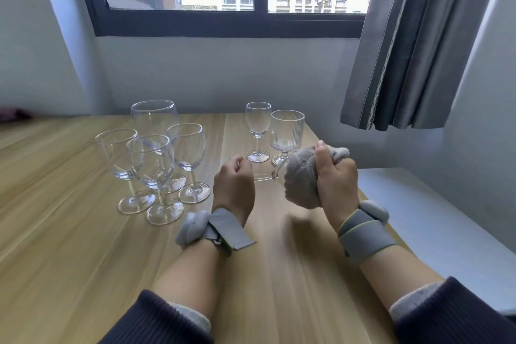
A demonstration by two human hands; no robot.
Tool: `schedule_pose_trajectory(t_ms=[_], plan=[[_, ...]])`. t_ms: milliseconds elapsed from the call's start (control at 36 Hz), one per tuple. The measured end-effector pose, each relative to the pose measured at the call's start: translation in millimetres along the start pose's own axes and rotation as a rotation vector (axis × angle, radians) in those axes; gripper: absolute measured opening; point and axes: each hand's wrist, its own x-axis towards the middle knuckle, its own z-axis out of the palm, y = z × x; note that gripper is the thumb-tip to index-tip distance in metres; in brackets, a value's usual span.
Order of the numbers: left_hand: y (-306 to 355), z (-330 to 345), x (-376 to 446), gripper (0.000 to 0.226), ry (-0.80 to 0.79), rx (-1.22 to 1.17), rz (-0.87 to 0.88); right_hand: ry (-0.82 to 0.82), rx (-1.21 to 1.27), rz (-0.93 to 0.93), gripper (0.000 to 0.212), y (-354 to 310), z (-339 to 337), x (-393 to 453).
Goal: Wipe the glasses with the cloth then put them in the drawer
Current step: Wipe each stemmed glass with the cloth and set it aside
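Above the light wooden table with its fine straight grain, a clear stemmed wine glass lies on its side in the air, its long axis running left to right, the foot toward the left and the bowl toward the right. The left hand curls around the foot end of the smooth stem. The right hand grips a soft, fluffy grey cloth that is bunched around the bowl and hides it. Behind the hands stand a small plain glass and a ribbed goblet, both upright. To the left, four round-bowled wine glasses stand close together. A grey pleated curtain hangs at the right of the dark-framed window. Both wrists wear grey fabric straps.
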Motion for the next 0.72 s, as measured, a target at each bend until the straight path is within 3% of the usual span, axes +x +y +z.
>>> schedule_pose_trajectory(t_ms=[194,333,500,639,722], plan=[[-4.4,-3.8,4.5,0.023,-0.311,-0.334,-0.583,-0.028,-0.106,-0.347,0.056,-0.8,-5.1,-4.9],[-8.8,-9.9,8.3,0.021,-0.434,-0.377,-0.656,-0.043,-0.154,-0.508,0.059,-1.6,-8.1,-6.6],[-7.6,-1.6,5.3,0.019,-0.374,-0.301,-0.477,0.032,-0.093,-0.321,0.051,1.4,-7.8,0.8],[-7.4,-1.3,2.8,0.01,-0.251,-0.253,-0.16,0.046,-0.047,-0.161,0.048,0.7,-6.2,4.9],[-11.3,-5.5,4.4,0.015,-0.167,-0.039,0.12,0.026,0.004,0.046,0.048,2.1,-6.1,7.8]])
